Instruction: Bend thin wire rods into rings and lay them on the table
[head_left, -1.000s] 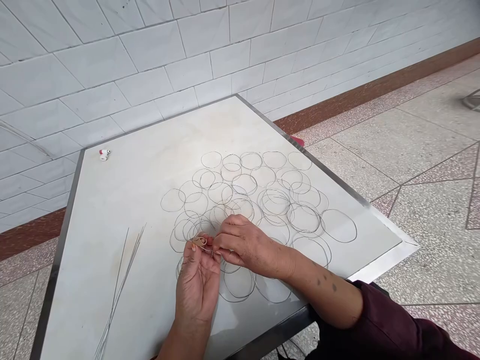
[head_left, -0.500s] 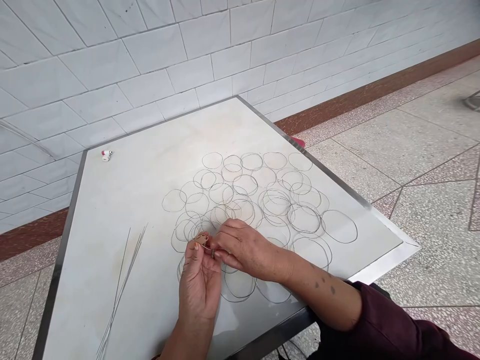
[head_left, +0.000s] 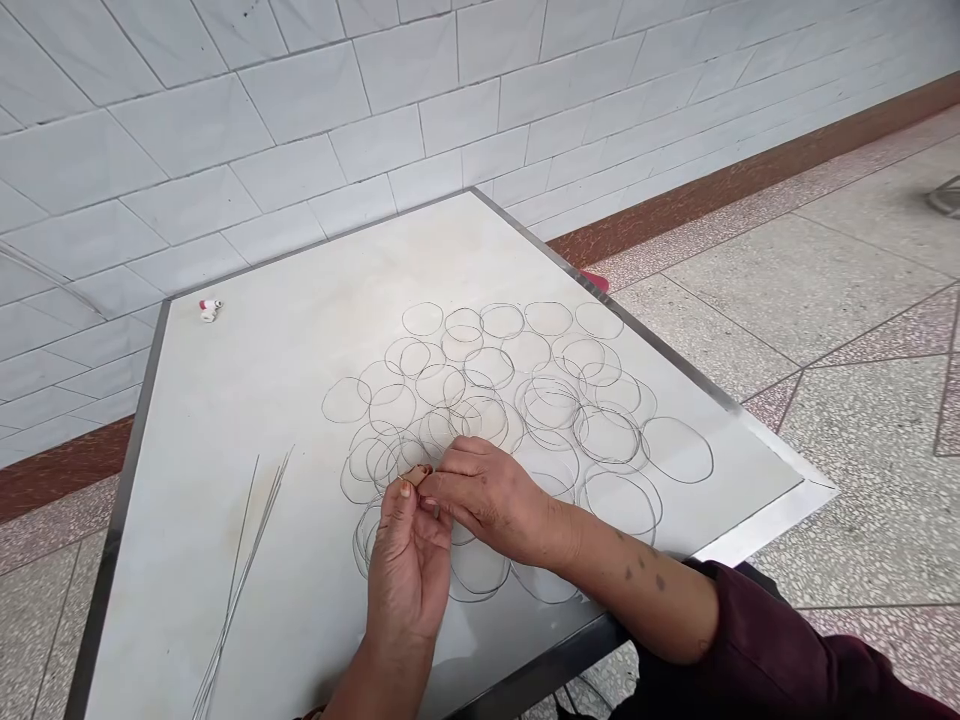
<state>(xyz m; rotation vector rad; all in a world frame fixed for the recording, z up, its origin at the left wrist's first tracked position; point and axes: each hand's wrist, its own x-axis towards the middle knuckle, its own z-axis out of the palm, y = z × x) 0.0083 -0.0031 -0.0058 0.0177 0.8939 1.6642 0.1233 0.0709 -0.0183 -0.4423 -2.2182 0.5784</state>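
Note:
My left hand (head_left: 409,575) pinches a small folded brown piece (head_left: 415,476), cloth-like or leather-like, between thumb and fingertips. From the right, my right hand (head_left: 499,500) meets it with fingers closed at the same piece's right end. A thin wire may be in the pinch, but my fingers hide it. Under and beyond both hands lie many thin wire rings (head_left: 712,462), overlapping one another on the white table (head_left: 322,260).
Several straight wires (head_left: 251,555) lie at the left of the table. A small white and red object (head_left: 210,310) sits near the far left corner. The tiled wall (head_left: 300,170) stands behind the table, and speckled floor (head_left: 877,480) is at the right.
My left hand has turned and shifted slightly right, closer to my right hand. The brown piece has moved a little right and now looks more folded. The view has shifted slightly.

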